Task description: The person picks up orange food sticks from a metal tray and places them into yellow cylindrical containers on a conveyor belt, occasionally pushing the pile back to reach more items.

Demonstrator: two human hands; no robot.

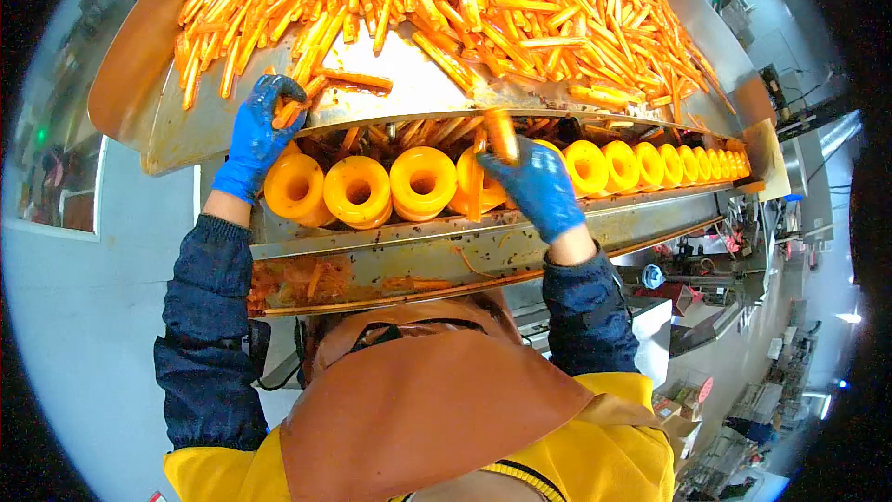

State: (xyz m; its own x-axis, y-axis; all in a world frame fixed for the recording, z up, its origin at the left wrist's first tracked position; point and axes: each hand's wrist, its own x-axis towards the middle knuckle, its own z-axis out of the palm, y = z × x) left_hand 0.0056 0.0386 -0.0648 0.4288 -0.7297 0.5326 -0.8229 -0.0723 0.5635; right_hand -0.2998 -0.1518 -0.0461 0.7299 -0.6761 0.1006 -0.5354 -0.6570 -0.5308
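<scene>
My left hand (pixel 258 135), in a blue glove, is closed on short orange sticks at the left end of a row of yellow ring-shaped cups (pixel 358 191). My right hand (pixel 534 184), also gloved in blue, pinches an orange stick (pixel 502 136) that stands up from its fingers, blurred by motion. Just left of these fingers, another orange stick (pixel 477 181) lies upright across a cup. Behind both hands, a large heap of orange sticks (pixel 548 14) covers the metal tray (pixel 395 58). A few loose sticks (pixel 355 81) rest near the tray's front edge.
A metal ledge (pixel 390 240) runs in front of the cups, with a lower trough (pixel 372 286) holding orange scraps. The tray's curved wall (pixel 125 65) rises at the left. Machinery and boxes (pixel 683 423) stand on the floor at the right.
</scene>
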